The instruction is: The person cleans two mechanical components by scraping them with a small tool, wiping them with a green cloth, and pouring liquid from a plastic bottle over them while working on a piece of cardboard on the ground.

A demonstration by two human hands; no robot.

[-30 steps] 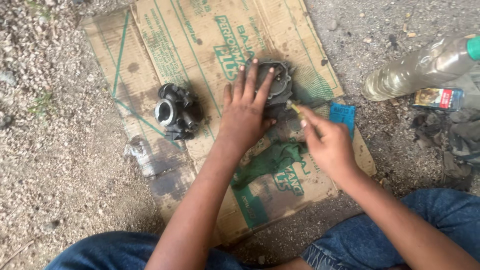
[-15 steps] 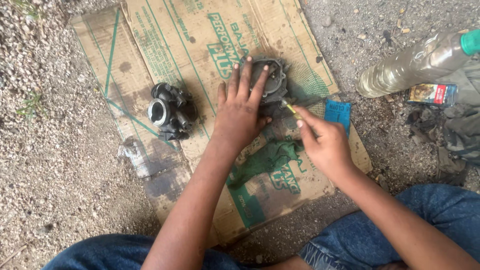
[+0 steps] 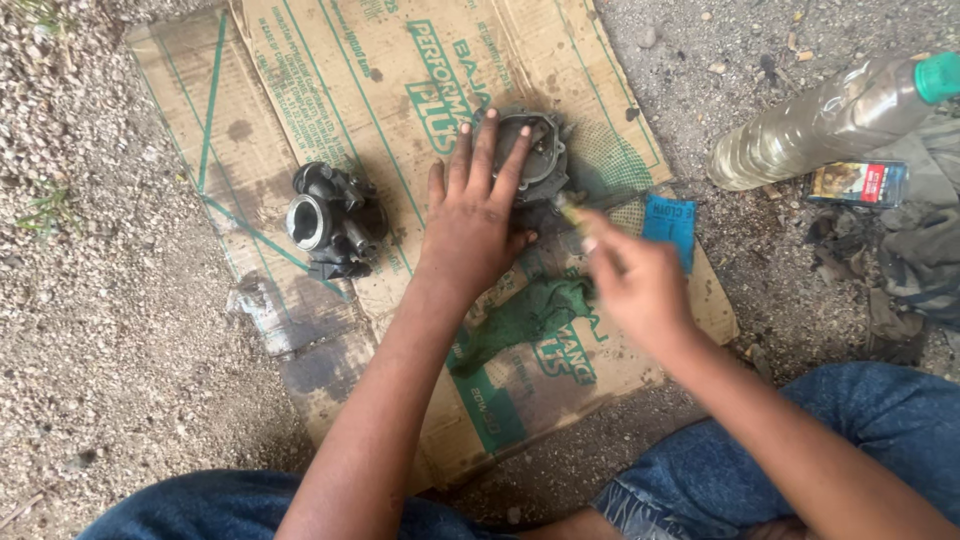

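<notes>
Left hand (image 3: 478, 215) flat on carburetor cover (image 3: 535, 150); right hand (image 3: 635, 280) just beside.

Ground: grey gravel and packed dirt (image 3: 110, 330), small stones scattered throughout, a tuft of grass at nine o'clock. Covering: flattened brown cardboard sheet (image 3: 300, 90) with green print, oil-stained and dark at its seven o'clock corner, occupying the centre. Light: soft, even daylight, no hard shadows. Setting: outdoors; no walls, furniture or windows in view.
</notes>
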